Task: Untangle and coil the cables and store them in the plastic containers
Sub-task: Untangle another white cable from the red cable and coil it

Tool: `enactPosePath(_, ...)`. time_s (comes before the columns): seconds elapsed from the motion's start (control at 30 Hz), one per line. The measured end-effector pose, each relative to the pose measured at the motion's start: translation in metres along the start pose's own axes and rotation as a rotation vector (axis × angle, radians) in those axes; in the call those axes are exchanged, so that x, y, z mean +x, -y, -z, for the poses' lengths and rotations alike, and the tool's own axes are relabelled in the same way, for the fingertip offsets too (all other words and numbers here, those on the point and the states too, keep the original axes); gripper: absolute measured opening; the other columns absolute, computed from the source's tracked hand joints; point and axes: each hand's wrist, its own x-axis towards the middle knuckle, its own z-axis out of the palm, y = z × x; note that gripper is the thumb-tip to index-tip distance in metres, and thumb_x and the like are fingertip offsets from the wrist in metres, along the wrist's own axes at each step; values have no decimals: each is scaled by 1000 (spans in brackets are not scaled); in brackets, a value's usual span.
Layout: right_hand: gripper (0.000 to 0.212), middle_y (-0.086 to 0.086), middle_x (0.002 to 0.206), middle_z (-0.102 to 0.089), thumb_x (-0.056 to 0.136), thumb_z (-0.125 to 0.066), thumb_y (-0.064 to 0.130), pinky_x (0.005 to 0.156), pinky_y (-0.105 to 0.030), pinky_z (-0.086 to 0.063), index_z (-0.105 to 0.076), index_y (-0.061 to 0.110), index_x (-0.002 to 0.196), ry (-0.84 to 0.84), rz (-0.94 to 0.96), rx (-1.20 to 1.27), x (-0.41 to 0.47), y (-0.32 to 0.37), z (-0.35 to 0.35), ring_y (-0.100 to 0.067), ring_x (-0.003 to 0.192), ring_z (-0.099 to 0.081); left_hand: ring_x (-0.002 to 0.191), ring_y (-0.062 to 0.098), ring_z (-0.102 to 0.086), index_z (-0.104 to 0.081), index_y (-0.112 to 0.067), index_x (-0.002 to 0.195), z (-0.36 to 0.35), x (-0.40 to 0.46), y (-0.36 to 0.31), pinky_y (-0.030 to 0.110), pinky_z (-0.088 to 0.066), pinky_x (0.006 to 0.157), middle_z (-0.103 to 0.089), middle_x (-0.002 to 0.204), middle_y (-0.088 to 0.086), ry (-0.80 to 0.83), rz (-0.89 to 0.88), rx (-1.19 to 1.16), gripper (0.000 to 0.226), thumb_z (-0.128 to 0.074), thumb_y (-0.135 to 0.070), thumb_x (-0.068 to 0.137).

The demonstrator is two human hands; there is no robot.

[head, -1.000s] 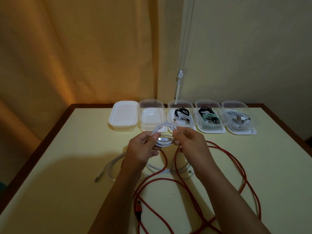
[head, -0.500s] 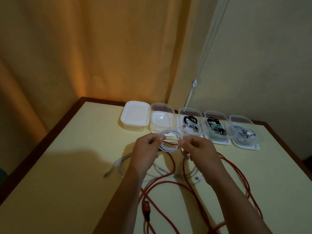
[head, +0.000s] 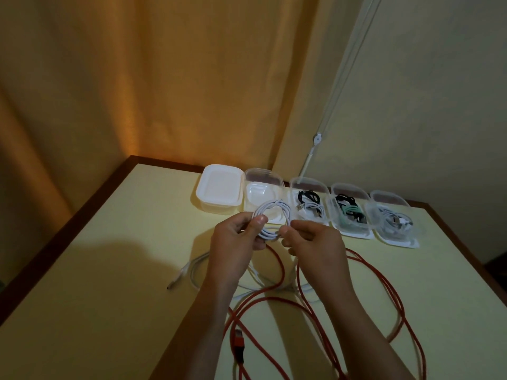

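A coiled white cable (head: 270, 218) is held up just above the centre of the frame, pinched on its left side between the thumb and curled fingers of the left hand (head: 236, 239) and at its lower right by the fingertips of the right hand (head: 312, 242). Behind it, a row of five plastic containers (head: 348, 212) is seen along the table's (head: 96, 311) far edge; the leftmost (head: 219, 192) is lidded, the next (head: 260, 187) appears to be empty, and three hold cables. A red cable (head: 384, 297) is spread in loops across the lower right, with another white cable (head: 192, 270) lying loose at centre left.
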Motion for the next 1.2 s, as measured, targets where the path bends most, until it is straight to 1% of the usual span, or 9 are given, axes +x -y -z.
enactPosePath(0.1,31,1,84,-78,83,-80,30,84,-44,-61,-76,14,110,5,-95,134,1,-4,-1,-10,77,-74,84,18,-74,-75,-13,102,-3,0,0,31,-60,74,-77,89,2,41,48,-48,16,-66,-23,93)
enactPosePath(0.23,8,-1,78,-78,87,-76,15,85,-41,-61,-77,14,95,10,-164,255,3,-10,1,-16,77,-75,85,20,-74,-74,-13,99,-8,-3,2,31,-60,75,-77,89,3,86,74,-57,12,-66,-20,93)
enactPosePath(0.4,18,-14,94,-77,90,-69,4,86,-31,-60,-71,0,107,45,-249,539,6,-11,3,-26,93,-75,80,23,-75,-70,-7,97,-13,-5,4,29,-60,71,-77,90,10,97,134,-109,11,-64,-15,94)
enactPosePath(0.63,16,-11,91,-77,95,-60,2,77,-28,-54,-74,-1,102,125,-233,724,1,-4,2,-18,83,-71,74,25,-75,-63,-2,106,-14,-2,-4,29,-61,66,-76,90,15,62,194,-177,17,-61,-16,96)
enactPosePath(0.77,23,1,79,-74,98,-57,7,76,-29,-50,-74,13,85,235,-194,590,2,-2,6,-7,73,-68,78,25,-75,-65,-3,106,-8,-1,-10,28,-61,65,-76,94,14,78,285,-250,17,-61,-17,96)
enactPosePath(0.83,20,6,73,-70,100,-54,7,77,-28,-48,-72,12,92,299,-203,587,3,0,8,-7,74,-66,80,25,-75,-66,-4,105,-6,-1,-11,28,-60,65,-75,95,15,77,261,-215,17,-63,-18,95)
enactPosePath(0.93,19,1,88,-74,101,-52,8,73,-21,-51,-69,13,109,339,-156,596,3,3,7,-7,84,-69,78,24,-75,-66,-4,102,-7,-2,-13,28,-60,64,-76,92,14,69,209,-171,17,-64,-19,94)
enactPosePath(1.03,12,0,94,-75,99,-60,12,69,-18,-53,-67,18,105,213,1,322,0,0,2,-6,85,-71,76,23,-75,-68,-5,98,-6,-1,-15,27,-59,63,-76,88,12,46,185,-141,15,-68,-19,92)
enactPosePath(1.2,10,5,85,-75,93,-68,14,71,-33,-58,-69,23,93,96,38,196,-1,-8,-1,-7,79,-70,79,22,-75,-66,-2,99,-4,-3,-12,27,-59,65,-76,89,13,100,161,-94,18,-69,-18,91)
